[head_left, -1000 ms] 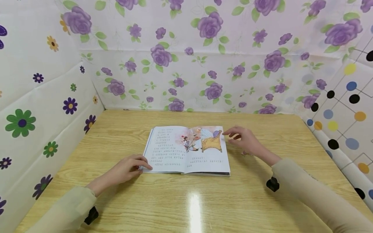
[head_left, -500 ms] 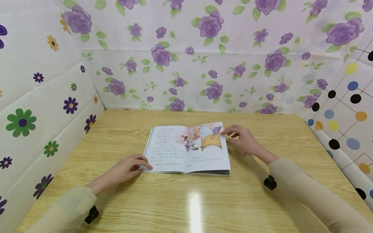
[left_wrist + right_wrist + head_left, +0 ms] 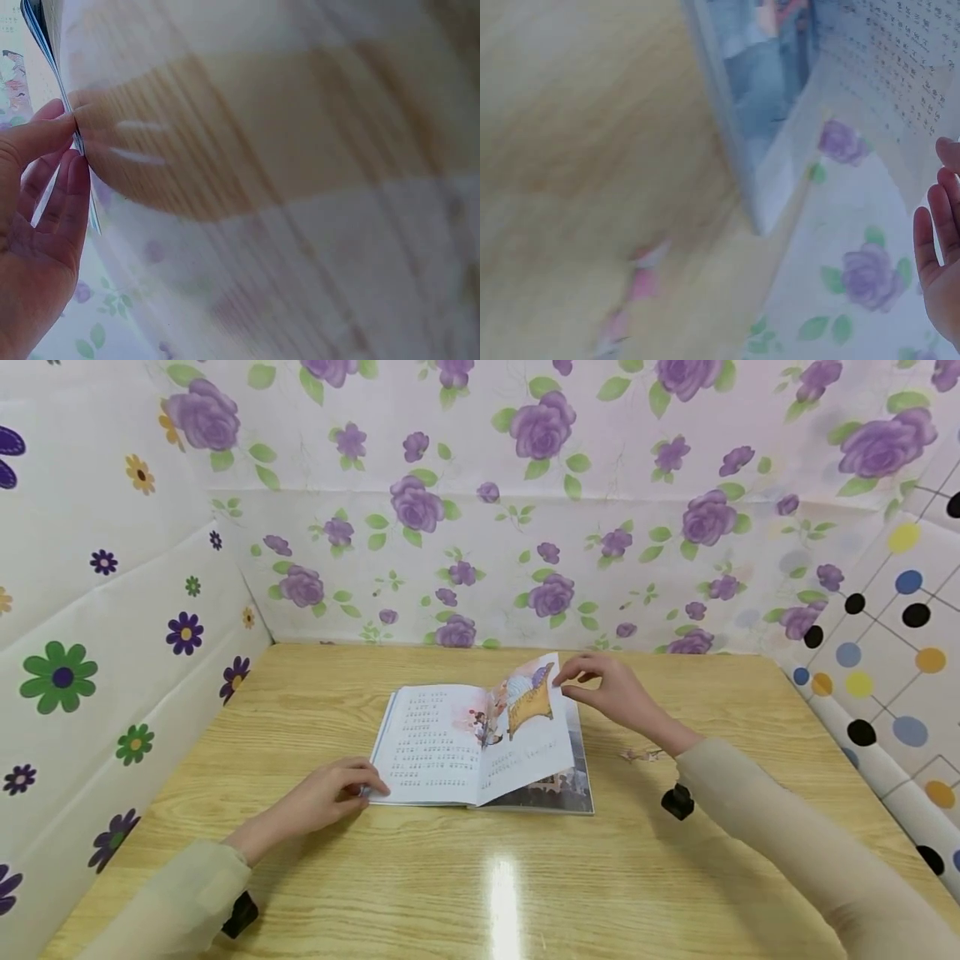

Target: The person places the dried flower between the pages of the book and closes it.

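Note:
An open picture book (image 3: 423, 747) lies on the wooden table, printed text on its left page. My left hand (image 3: 333, 793) holds its lower left corner; the left wrist view shows thumb and fingers pinching the book's edge (image 3: 51, 60). With my right hand (image 3: 615, 693) I pinch the upper outer edge of the right-hand page (image 3: 528, 747), which is lifted and curves up toward the left. Beneath it shows a darker illustrated page (image 3: 573, 789). Text shows on the raised page (image 3: 900, 82) in the right wrist view, beside the fingers of my right hand (image 3: 941, 255).
A small pinkish floral mark (image 3: 641, 754) is on the table (image 3: 375, 885) right of the book. Light glares off the tabletop at the front. Flower-printed sheets (image 3: 465, 543) stand behind and at the left, a dotted one (image 3: 892, 635) at the right.
My right hand has moved up and left, lifting the right-hand page from nearly flat to raised and bent, uncovering the dark page below. The left hand stays at the corner.

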Available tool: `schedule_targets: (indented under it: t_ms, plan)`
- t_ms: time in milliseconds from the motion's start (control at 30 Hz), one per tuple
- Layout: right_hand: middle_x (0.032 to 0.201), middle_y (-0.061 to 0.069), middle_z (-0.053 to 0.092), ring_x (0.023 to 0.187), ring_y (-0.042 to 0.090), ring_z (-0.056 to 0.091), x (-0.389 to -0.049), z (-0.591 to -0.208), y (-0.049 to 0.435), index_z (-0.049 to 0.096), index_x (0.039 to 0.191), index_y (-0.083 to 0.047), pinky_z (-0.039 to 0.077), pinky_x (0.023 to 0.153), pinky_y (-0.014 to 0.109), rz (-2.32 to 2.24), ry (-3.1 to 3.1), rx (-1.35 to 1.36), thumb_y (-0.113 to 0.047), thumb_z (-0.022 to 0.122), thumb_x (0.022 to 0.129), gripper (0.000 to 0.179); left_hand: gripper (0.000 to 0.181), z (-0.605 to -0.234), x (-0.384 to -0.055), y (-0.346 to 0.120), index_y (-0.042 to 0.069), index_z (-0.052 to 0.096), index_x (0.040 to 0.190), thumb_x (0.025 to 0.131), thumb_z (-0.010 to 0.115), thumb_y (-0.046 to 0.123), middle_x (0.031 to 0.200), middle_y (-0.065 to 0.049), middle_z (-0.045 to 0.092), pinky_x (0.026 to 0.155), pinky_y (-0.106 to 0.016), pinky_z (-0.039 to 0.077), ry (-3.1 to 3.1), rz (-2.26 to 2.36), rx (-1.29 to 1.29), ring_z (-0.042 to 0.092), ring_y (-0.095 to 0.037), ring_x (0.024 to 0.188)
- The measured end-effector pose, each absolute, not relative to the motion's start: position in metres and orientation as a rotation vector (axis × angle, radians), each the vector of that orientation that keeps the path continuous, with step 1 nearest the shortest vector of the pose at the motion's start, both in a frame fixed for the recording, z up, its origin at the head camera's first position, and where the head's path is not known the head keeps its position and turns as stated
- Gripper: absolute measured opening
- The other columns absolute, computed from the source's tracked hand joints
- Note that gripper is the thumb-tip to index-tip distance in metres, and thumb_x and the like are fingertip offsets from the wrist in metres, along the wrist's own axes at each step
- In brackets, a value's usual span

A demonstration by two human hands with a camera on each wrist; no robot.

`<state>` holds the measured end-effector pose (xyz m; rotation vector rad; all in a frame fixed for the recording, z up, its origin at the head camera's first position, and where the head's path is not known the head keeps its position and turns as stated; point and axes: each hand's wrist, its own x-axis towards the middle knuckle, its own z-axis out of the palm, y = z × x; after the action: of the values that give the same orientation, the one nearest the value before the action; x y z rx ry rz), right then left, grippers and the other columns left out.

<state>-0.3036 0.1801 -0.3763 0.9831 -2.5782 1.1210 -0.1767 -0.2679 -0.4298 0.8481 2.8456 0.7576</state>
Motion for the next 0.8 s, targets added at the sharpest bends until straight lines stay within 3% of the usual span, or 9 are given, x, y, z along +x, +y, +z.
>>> schedule_targets:
  t_ms: [267,533,800]
  plan:
    - [0.109,0.001,0.065,0.101,0.017,0.062,-0.313,-0.351,0.148,0.074,0.098,-0.021,0.055,0.086,0.04,1.099,-2.495,1.135,-0.015,0.072,0.09,0.01,0.028,-0.43,-0.175,-0.269,0.025,0.073,0.105,0.089,0.069,0.002,0.113,0.002,0.066,0.083,-0.029,0.056,2.856,0.776,0.821,0.064,-0.014,0.1]
    - [0.103,0.002,0.067,0.086,0.012,0.063,-0.324,-0.339,0.113,0.071,0.096,-0.015,0.057,0.077,0.028,1.092,-2.388,1.304,-0.013,0.07,0.091,0.005,0.026,-0.431,-0.175,-0.27,0.024,0.073,0.102,0.088,0.071,0.002,0.11,0.004,0.066,0.085,-0.032,0.057,2.874,0.807,0.799,0.065,-0.014,0.101]
    - [0.103,0.004,0.067,0.093,0.015,0.063,-0.33,-0.333,0.075,0.068,0.101,-0.009,0.055,0.079,0.032,1.183,-2.414,1.415,-0.013,0.066,0.094,0.008,0.024,-0.433,-0.175,-0.272,0.023,0.073,0.1,0.088,0.071,0.002,0.11,0.001,0.067,0.086,-0.034,0.057,2.869,0.864,0.821,0.065,-0.019,0.103]
